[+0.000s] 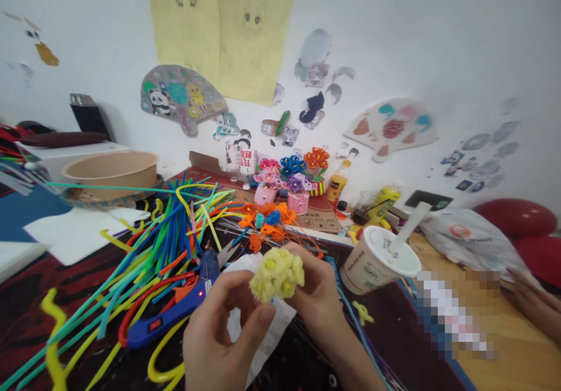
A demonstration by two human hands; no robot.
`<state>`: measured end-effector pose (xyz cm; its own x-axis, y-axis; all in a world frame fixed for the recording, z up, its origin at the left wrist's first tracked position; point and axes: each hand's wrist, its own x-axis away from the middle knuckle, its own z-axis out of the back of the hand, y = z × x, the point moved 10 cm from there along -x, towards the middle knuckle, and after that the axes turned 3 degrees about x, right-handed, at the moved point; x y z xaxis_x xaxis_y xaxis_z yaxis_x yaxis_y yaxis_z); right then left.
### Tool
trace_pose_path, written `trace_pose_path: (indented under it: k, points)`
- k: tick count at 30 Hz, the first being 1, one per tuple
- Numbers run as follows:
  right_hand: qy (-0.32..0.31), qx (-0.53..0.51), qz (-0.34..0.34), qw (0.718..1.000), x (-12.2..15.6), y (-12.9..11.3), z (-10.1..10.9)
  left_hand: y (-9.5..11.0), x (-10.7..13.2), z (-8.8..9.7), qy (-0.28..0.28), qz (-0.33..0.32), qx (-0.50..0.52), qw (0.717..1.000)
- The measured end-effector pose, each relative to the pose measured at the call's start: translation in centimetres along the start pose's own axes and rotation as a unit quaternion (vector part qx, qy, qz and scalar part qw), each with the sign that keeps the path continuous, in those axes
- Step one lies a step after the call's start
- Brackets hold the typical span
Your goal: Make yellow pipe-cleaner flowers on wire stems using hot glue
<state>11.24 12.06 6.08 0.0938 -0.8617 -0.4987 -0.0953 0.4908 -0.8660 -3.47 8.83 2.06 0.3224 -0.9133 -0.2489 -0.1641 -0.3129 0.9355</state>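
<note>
head view: at far left a tan round bowl (114,175) near the wall (394,40); white paper (79,233) lies in front of it. next, a thick tangle of fuzzy sticks (170,227) spread over the bench (403,335), mostly green, blue and yellow, some orange and red. a blue glue gun (175,316) lies at the near edge of the tangle, small red light showing; scissors (225,253) just beyond, partly covered.

left hand (228,327): grip narrow, thumb and finger curled in at the lower left of a pale yellow flower bunch (278,274). bunch sits mid-view, raised over white tissue (278,324), several fuzzy heads packed together. behind it, loose orange flowers (284,213) with some blue among them, then potted flowers (298,182) in pink, blue, purple and orange.

right hand (315,283): grip closed about the bunch's right side, fingertips hidden behind it.

further right, an amber bottle (338,183), then a white lidded cup (368,262) standing near the right forearm. beyond, a white plastic bag (477,242); at the right edge, another person's hand (537,303).
</note>
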Motion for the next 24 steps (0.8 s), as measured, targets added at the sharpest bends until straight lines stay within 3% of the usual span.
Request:
trace_pose_path:
  k: [5,12,17,20,24]
  points:
    - [-0.014,0.023,-0.001,1.0,0.0,0.0,-0.3,0.4,0.1,0.5,0.032,-0.014,-0.016,0.999]
    - [-0.001,0.068,0.044,0.997,0.3,-0.8,0.1,0.3,0.0,0.2,0.017,-0.007,-0.012,1.0]
    - [-0.004,0.08,0.036,0.996,0.2,-0.6,-0.1,0.5,0.0,0.1,0.014,-0.002,-0.009,1.0]
    - [-0.002,0.056,0.001,0.998,0.1,0.1,-0.1,0.6,0.0,0.2,0.036,0.013,0.025,0.999]
    - [-0.01,-0.019,-0.142,0.99,0.3,2.8,0.1,0.1,0.0,0.4,0.058,0.044,0.072,0.995]
